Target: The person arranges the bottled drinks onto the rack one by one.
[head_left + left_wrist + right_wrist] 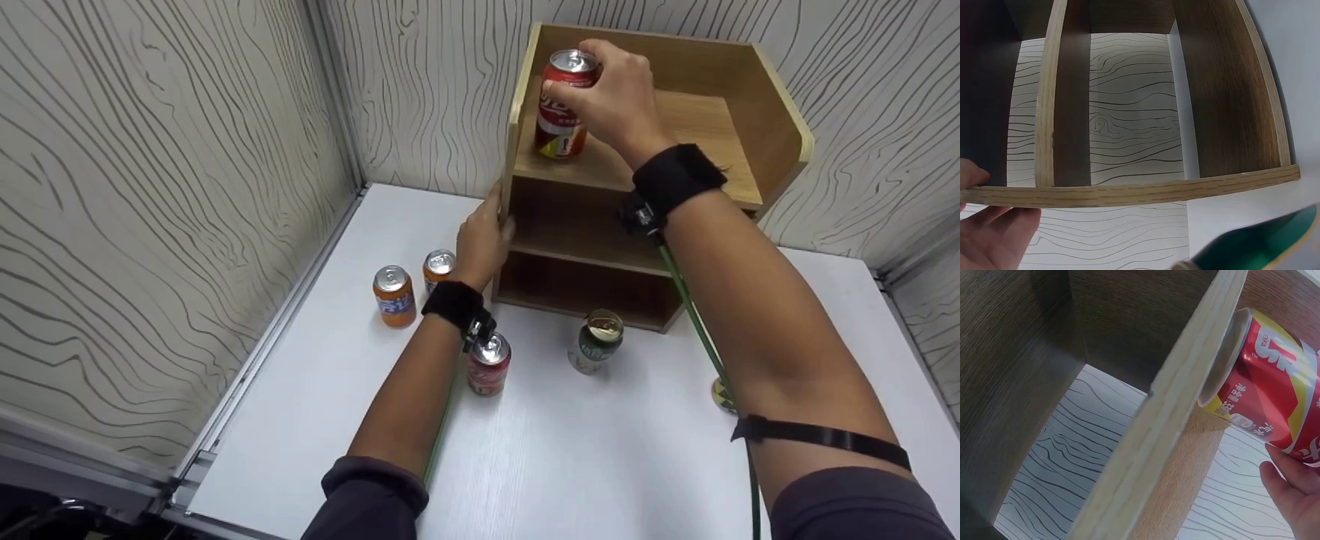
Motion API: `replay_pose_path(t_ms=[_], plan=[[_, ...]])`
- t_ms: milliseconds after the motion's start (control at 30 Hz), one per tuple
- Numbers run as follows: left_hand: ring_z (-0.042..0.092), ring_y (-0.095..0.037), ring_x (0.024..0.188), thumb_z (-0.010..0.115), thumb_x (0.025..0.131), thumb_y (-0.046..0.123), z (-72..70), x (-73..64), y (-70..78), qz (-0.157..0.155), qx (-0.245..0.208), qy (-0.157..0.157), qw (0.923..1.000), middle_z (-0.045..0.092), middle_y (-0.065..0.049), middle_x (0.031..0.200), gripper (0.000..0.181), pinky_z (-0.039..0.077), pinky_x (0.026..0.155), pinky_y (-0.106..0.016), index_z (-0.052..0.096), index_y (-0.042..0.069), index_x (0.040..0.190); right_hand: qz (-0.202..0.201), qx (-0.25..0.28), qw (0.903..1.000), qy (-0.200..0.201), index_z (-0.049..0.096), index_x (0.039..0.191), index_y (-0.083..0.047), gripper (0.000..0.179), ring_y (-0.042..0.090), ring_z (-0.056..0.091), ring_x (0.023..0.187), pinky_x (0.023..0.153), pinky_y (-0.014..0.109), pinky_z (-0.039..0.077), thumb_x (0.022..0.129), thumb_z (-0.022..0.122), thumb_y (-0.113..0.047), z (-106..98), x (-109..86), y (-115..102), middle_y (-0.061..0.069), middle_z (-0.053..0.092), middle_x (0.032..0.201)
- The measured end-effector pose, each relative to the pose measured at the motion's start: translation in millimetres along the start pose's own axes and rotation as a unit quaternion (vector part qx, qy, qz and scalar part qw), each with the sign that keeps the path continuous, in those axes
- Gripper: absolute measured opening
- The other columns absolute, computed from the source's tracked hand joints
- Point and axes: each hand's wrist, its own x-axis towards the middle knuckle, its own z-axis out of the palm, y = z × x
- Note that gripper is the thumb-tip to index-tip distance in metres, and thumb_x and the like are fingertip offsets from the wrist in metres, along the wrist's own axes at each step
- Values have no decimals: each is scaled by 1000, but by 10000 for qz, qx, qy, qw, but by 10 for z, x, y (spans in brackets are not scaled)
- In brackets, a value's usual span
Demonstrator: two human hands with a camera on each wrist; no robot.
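My right hand (619, 94) holds a red soda can (559, 127) upright at the left end of the top shelf of a small wooden shelf unit (705, 124). Thumb and fingers wrap the upper part of the can. In the right wrist view the can's base (1224, 363) is right at the shelf's front edge, with the fingertips (1280, 467) against its side. Lower down, my left hand (481, 244) grips the unit's left side panel (1129, 194). The left wrist view shows the thumb on the panel's inner side and the fingers on its outer side.
Two orange soda cans (395, 300) stand on the white table (300, 420) left of the unit. Another red can (487, 367) is by my left wrist. A green and clear can (596, 345) stands before the unit; a yellow-green patterned one (724, 395) is partly behind my right arm.
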Motion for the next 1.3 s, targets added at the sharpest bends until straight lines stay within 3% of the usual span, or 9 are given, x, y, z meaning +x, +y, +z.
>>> replay_pose_path(t_ms=[667,1300], plan=[[76,-32,106,63,105,15,27,31,50,102,137,54,9998,74,-16,127,58,63,90,-42,43,6,159,-259,-54,9996,102,51,151,-5,68,28,61,134,110,44,54,98,73,-41,-9,-51,69,16,60,146],[76,-34,108,62,104,14,20,29,30,24,-4,-24,10000,71,-18,135,58,62,92,-44,43,5,159,-452,-53,9987,209,51,149,-3,66,25,61,132,112,39,53,99,72,-38,-89,-121,95,15,61,145]])
